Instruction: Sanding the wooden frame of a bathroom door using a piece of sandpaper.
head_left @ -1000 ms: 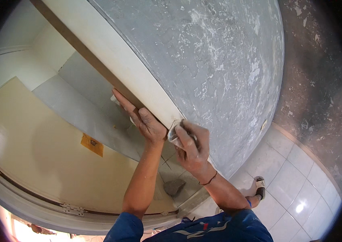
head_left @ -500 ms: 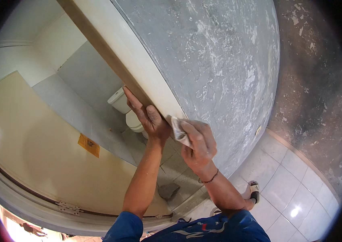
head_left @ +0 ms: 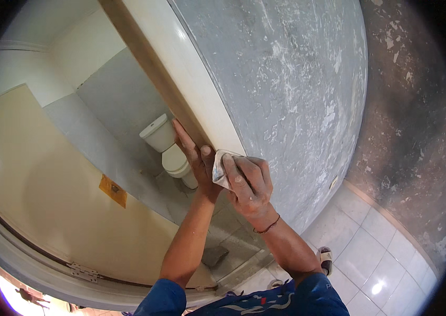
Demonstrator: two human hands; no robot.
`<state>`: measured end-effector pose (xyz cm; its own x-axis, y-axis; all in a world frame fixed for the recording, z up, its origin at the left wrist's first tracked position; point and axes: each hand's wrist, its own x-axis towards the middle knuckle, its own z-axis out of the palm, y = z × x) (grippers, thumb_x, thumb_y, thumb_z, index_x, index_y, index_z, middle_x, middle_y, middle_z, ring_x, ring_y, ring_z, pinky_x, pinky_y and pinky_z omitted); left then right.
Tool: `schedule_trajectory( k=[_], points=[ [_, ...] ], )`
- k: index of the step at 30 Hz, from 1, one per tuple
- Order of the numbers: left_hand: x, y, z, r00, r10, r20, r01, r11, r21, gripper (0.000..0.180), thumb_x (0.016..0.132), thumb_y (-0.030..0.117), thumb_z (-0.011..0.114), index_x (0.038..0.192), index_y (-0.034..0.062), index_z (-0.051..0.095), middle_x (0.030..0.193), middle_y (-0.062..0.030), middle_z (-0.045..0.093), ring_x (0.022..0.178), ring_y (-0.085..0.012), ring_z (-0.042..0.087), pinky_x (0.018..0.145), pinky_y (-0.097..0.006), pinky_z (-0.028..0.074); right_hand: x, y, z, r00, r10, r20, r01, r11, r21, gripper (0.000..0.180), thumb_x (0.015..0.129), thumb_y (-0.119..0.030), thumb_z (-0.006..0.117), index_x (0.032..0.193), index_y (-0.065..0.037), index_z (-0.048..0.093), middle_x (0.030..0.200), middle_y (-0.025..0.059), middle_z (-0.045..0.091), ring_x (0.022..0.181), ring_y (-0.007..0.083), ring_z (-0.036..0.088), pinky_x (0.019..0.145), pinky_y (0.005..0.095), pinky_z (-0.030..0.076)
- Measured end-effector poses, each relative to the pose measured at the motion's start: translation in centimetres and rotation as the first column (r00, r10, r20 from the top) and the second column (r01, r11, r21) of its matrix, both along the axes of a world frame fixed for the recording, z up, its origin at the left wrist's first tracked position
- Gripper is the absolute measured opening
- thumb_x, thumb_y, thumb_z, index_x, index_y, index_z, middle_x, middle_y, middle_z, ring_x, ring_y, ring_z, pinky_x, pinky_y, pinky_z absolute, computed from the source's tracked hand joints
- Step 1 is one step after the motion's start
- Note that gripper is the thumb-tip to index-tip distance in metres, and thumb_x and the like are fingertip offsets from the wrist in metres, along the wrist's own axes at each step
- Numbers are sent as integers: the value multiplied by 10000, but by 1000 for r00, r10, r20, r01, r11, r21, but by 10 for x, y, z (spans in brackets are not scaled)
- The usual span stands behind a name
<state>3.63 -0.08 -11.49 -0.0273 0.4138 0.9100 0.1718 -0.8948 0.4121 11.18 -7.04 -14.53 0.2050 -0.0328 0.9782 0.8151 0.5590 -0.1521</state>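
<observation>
A cream door frame (head_left: 202, 79) slants down from the top of the view, with a brown inner edge. My left hand (head_left: 200, 166) lies against that inner edge, fingers stretched out and thumb apart. Close beside it, my right hand (head_left: 252, 181) pinches a folded, whitish piece of sandpaper (head_left: 222, 169) and presses it to the frame's front face near the corner. Pale dust coats the fingers of both hands. The part of the frame below my hands is hidden by them.
Right of the frame runs a grey, patchy wall (head_left: 296, 105). Through the doorway stand a white toilet (head_left: 175, 160) and a cream door (head_left: 38, 163) with an orange sticker (head_left: 113, 190). White floor tiles (head_left: 359, 253) lie at lower right, where a sandalled foot (head_left: 325, 259) shows.
My right hand with the sandpaper has shifted slightly left, closer against my left hand and the frame. The view has moved a little, showing more of the toilet.
</observation>
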Motion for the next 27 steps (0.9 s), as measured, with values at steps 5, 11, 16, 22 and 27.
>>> schedule_trajectory(
  k=[5,11,16,22,27],
  points=[
    [-15,26,-29,943,278,-184,-271,961,59,814,948,531,429,1492,15,114,1364,-223,303,1252,-369,336,1019,-472,312,3,2,43,1000,13,25,-14,999,36,432,593,30,663,1025,10,655,917,91,591,766,257,579,632,326,481],
    [1,2,-9,998,53,-25,-55,997,-60,830,913,424,540,1489,5,113,1355,-236,311,1234,-367,365,1014,-453,335,6,-1,36,997,-17,78,17,1000,5,427,600,19,672,1026,6,657,899,88,576,745,258,551,656,345,476],
    [1,-8,3,993,93,-68,-91,995,41,792,954,482,403,1477,-38,113,1371,-258,287,1212,-362,378,993,-448,344,5,0,2,992,-103,71,104,994,-17,392,672,-117,658,1055,-31,656,1025,70,584,898,246,550,779,365,469],
    [-1,-7,0,1000,10,-12,-11,999,-32,782,964,513,356,1485,-16,112,1342,-228,308,1212,-345,380,991,-431,350,4,-3,2,996,-34,78,39,997,-64,392,672,-100,665,1055,-14,652,1121,104,592,984,290,563,809,378,476],
    [-2,-6,1,999,6,-35,-7,1000,-30,794,961,538,341,1489,-5,102,1335,-213,310,1223,-330,372,995,-431,352,-1,-9,5,998,-32,50,37,995,-91,375,702,10,685,1075,-2,645,1099,122,599,963,303,582,801,376,495]
  ],
)
